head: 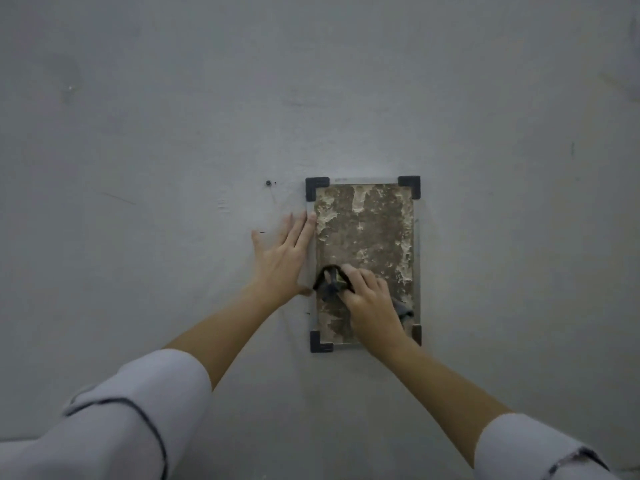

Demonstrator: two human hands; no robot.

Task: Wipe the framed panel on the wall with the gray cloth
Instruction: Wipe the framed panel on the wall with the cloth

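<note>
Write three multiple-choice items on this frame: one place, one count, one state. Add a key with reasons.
1. Where on the panel is the gray cloth?
A) top half
B) lower part
C) not on it

2. How many black corner brackets show?
A) two
B) three
C) four

3. The left hand is:
A) flat, fingers straight
B) gripping the cloth
C) a fist

Key:
1 B: the right hand grips it low on the panel.
2 C: one at each corner, the bottom-right partly hidden.
3 A: it rests on the wall beside the panel's left edge.
</note>
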